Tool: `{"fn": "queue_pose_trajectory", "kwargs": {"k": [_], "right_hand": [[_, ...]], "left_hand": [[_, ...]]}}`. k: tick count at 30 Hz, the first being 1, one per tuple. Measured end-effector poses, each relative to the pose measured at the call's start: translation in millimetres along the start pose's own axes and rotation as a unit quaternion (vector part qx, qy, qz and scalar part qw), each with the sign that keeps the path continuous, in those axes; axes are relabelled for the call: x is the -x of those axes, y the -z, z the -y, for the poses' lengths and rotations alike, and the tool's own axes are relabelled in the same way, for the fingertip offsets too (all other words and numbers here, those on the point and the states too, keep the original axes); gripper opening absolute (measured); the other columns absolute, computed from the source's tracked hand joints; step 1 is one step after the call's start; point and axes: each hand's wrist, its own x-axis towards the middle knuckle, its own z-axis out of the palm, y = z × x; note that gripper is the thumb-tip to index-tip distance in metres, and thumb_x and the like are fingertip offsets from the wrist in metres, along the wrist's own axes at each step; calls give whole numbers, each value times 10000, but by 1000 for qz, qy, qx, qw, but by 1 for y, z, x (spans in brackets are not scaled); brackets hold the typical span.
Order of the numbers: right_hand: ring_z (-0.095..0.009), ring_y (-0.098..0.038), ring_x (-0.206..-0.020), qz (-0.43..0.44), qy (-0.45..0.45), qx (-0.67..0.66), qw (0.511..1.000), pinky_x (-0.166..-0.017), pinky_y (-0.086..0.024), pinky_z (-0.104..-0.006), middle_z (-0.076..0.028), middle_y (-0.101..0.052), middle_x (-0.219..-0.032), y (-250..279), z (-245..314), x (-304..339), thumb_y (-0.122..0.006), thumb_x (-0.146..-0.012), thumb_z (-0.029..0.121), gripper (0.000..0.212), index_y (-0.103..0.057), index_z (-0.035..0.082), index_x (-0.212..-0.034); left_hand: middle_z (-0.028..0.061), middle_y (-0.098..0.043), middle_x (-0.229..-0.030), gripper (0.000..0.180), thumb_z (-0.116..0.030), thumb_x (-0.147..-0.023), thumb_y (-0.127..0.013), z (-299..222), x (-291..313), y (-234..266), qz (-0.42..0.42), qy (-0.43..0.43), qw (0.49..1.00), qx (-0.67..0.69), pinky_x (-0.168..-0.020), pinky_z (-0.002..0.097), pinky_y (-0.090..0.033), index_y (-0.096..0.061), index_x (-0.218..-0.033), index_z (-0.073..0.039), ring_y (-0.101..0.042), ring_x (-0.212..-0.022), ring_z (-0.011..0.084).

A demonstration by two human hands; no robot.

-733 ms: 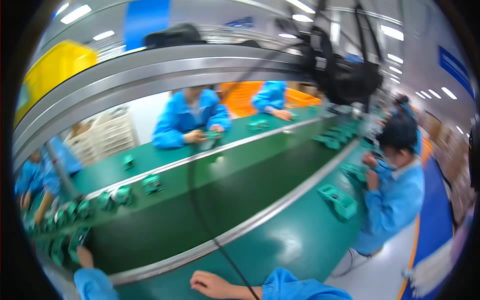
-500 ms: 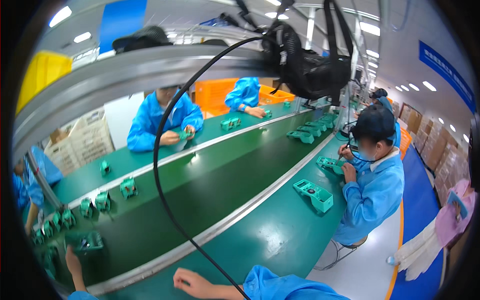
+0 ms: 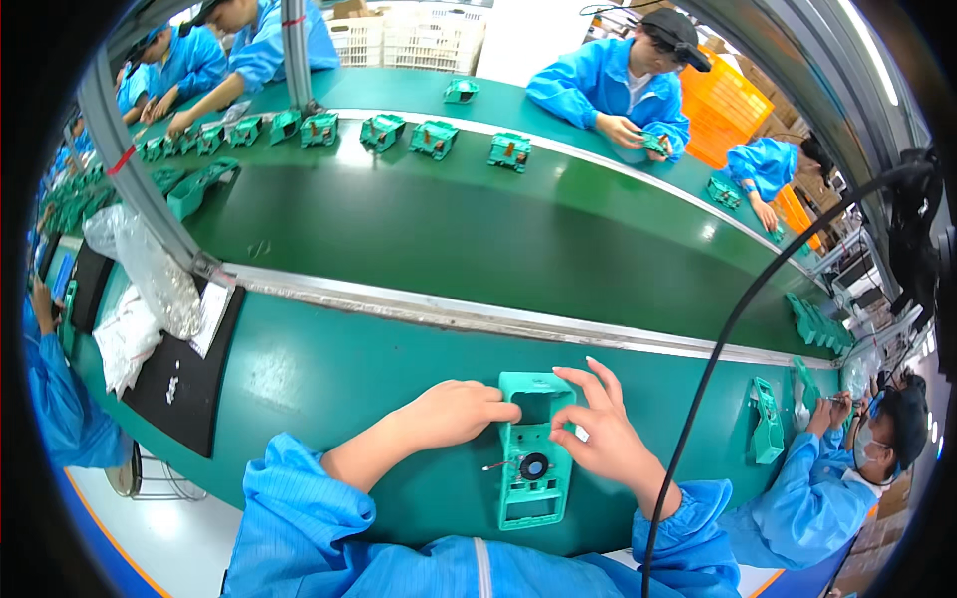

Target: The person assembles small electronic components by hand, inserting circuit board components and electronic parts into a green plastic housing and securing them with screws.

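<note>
At 6 o'clock on the green desk point(image 3: 329, 374), a teal plastic housing point(image 3: 533, 448) lies flat between two bare hands.

Its length runs from 12 to 6 o'clock, with a small black fan point(image 3: 534, 465) set in its middle and thin red and black wires point(image 3: 495, 465) trailing off toward 9 o'clock. The left hand point(image 3: 454, 414) comes in from 8 o'clock, fingers curled, its grip closed against the housing's upper left edge. The right hand point(image 3: 598, 434) comes in from 4 o'clock, fingers spread, thumb and fingertips pinching the upper right edge. At 12 o'clock the dark conveyor belt point(image 3: 478, 239) carries a row of green assemblies point(image 3: 434, 140), with people in blue coats seated beyond. At 9 o'clock a black mat point(image 3: 189, 384) and a clear plastic bag point(image 3: 150, 269) lie near a metal post.
</note>
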Motion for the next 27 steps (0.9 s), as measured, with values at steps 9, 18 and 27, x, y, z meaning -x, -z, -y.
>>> {"fn": "queue_pose_trajectory", "kwargs": {"k": [9, 18, 27], "right_hand": [[-345, -310, -1116, 120, -7, 110, 987, -861, -327, -458, -67, -355, -1224, -8, 8, -7, -589, -654, 115, 34, -599, 82, -658], [-317, -413, -972, 198, 14, 110, 974, -767, -402, -392, -86, -382, -1181, -2, 6, -22, -568, -661, 92, 57, -604, 48, -664], [-281, -416, -983, 201, 5, 108, 974, -796, -383, -381, -69, -402, -1169, 5, 11, -18, -589, -647, 99, 38, -611, 70, -637]], "left_hand": [[38, -455, -645, 256, -26, -681, -491, -2, 6, -10, -16, -16, 1000, -1, -542, 349, -416, -530, -884, -176, -507, -629, 223], [47, -486, -666, 223, -55, -700, -489, 1, 7, -11, 5, -13, 1000, -15, -560, 345, -422, -514, -885, -177, -532, -663, 223], [31, -446, -679, 245, -79, -671, -524, 2, 8, -16, -29, -44, 997, -58, -552, 320, -406, -502, -880, -203, -506, -643, 196]]}}
